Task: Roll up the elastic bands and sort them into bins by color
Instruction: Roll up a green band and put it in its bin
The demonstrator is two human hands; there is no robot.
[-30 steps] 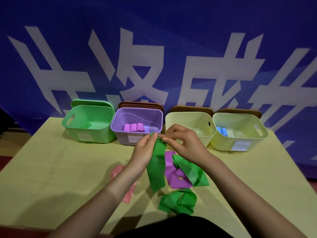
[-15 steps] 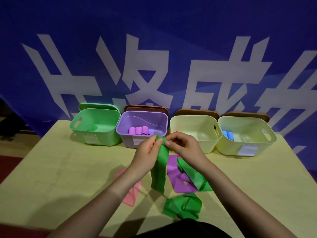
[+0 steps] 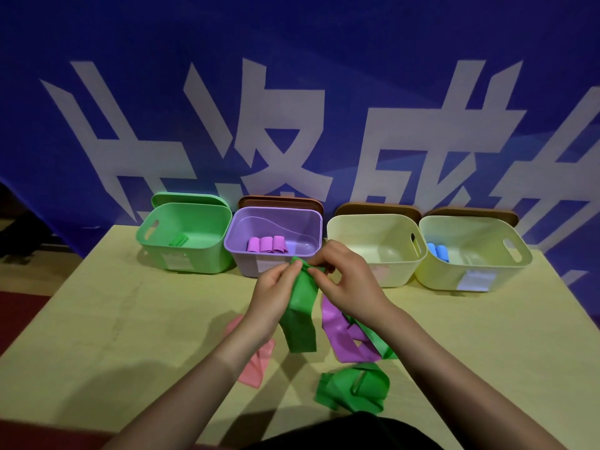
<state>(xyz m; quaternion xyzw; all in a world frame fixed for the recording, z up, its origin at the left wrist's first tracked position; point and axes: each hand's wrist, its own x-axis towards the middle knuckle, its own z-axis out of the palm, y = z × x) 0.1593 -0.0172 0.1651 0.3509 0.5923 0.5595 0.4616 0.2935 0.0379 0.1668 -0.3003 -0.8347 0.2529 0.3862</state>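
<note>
Nearest the camera, on the yellow table, a crumpled green band is lying loose, with a pink band partly hidden under the left forearm and a purple band crossing another green strip under the right wrist. Above these, both hands are meeting over the middle of the table: the left hand is pinching the top end of a green band between thumb and curled fingers, and the right hand is pinching the same end from the other side, fingers bent tight around it (the band's free length is hanging down between the wrists, its lower end reaching the table). Beyond the hands, four bins are standing in a row along the far edge: a green bin holding a green roll, a purple bin holding three purple rolls, a pale yellow bin whose contents I cannot make out, and a second pale yellow bin holding blue rolls. Behind them a blue banner with large white characters is hanging.
</note>
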